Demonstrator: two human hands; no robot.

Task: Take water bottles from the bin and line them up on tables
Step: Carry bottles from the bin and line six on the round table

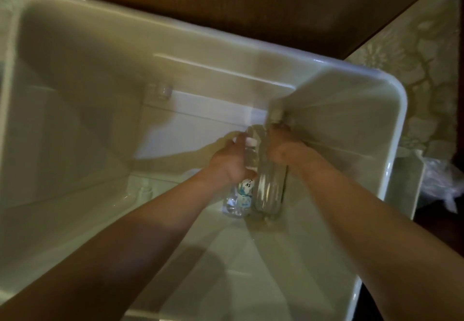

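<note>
In the head view, both hands reach deep into the white bin (391, 94). The left hand (229, 160) has its fingers (239, 140) curled round the upper part of the labelled bottle (243, 195), just below the white cap (251, 141). The right hand (283, 150) has its fingers (278, 129) curled over the top of the clear bottle (270, 190), and they hide its cap.

The two bottles are side by side between the hands, close together. Their bottoms point away from the fingers, toward the person. I cannot tell if they lie on the bin floor or are lifted a little.

Beyond the fingers, past the far rim of the bin, there is a brown wooden surface (251, 1). To the right of the right fingers, outside the bin, are a patterned carpet (416, 52) and some crumpled clear plastic (442, 180).
</note>
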